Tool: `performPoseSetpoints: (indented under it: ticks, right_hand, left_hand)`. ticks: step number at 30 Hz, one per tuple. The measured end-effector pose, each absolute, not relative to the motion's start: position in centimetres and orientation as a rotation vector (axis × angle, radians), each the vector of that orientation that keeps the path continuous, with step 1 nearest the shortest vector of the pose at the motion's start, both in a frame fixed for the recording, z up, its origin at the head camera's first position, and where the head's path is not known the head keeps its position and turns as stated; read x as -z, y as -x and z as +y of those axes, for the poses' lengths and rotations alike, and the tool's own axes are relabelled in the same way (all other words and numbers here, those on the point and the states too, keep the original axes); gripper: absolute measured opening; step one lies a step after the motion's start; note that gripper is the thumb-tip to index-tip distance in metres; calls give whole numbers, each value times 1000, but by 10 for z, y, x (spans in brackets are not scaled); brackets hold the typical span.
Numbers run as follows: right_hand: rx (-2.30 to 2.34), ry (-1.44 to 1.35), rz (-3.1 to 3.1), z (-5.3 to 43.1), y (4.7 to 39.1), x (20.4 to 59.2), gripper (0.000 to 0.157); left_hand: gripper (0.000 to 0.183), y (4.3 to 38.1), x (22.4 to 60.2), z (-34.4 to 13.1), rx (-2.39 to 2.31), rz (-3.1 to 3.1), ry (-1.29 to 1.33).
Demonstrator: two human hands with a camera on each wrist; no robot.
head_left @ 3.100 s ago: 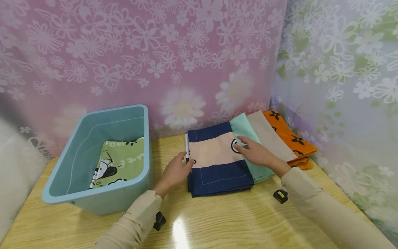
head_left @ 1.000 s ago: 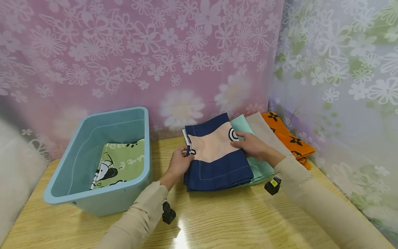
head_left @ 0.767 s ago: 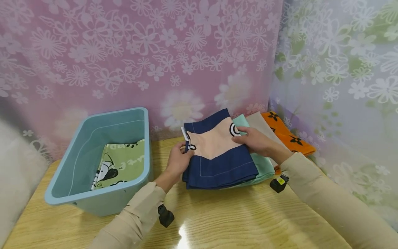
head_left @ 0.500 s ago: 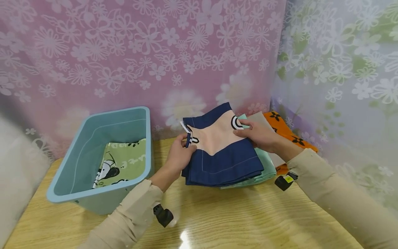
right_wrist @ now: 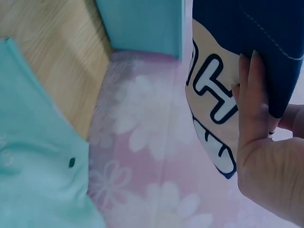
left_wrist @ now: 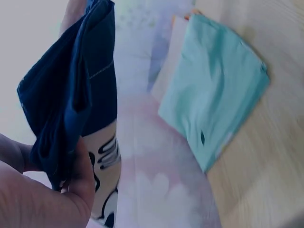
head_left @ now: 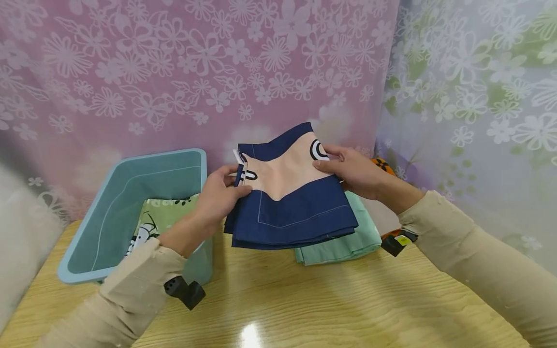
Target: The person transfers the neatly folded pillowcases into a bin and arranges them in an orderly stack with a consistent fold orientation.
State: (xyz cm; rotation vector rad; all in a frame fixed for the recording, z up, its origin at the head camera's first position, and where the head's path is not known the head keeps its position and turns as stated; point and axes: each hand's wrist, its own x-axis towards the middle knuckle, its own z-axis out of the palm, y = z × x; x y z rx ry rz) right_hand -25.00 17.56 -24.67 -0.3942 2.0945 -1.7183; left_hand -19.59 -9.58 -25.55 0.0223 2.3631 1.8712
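Note:
A folded navy-and-peach cloth [head_left: 287,212] is held up off the table in the head view, sagging in its middle. My left hand [head_left: 219,193] pinches its left edge beside a white strip, thumb on top. At the opposite edge my right hand [head_left: 354,171] grips it, thumb over the black-and-white curved print. From the left wrist view, the cloth's folded layers [left_wrist: 97,61] bunch above the thumb. Its underside shows black-outlined lettering [right_wrist: 213,90] in the right wrist view, with my fingers [right_wrist: 254,99] flat against it. A folded mint cloth [head_left: 341,250] lies below and behind it.
A blue plastic tub [head_left: 126,186] stands at the left, with a folded green printed cloth [head_left: 167,212] inside. Partly hidden behind my right hand are a beige cloth [head_left: 385,217] and an orange one [head_left: 383,165]. Floral curtains [head_left: 278,72] hang behind the wooden table [head_left: 313,304].
Both hands first reached to the navy-and-peach cloth's edges and took hold. They have since lifted it from beside the mint cloth and moved it up and left, nearer the tub.

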Motion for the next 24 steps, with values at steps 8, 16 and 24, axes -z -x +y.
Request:
performPoseSetpoints:
  ticks: [8, 16, 24]
  right_hand:
    - [1796, 438, 2011, 137, 251, 234, 62]
    - [1826, 491, 1982, 90, 263, 235, 54]
    - [1885, 501, 1913, 46, 270, 243, 52]
  left_hand:
    - [56, 194, 231, -136, -1690, 2457, -56]
    - [57, 199, 224, -179, -1564, 2543, -14]
    - [64, 208, 220, -225, -1477, 2569, 76]
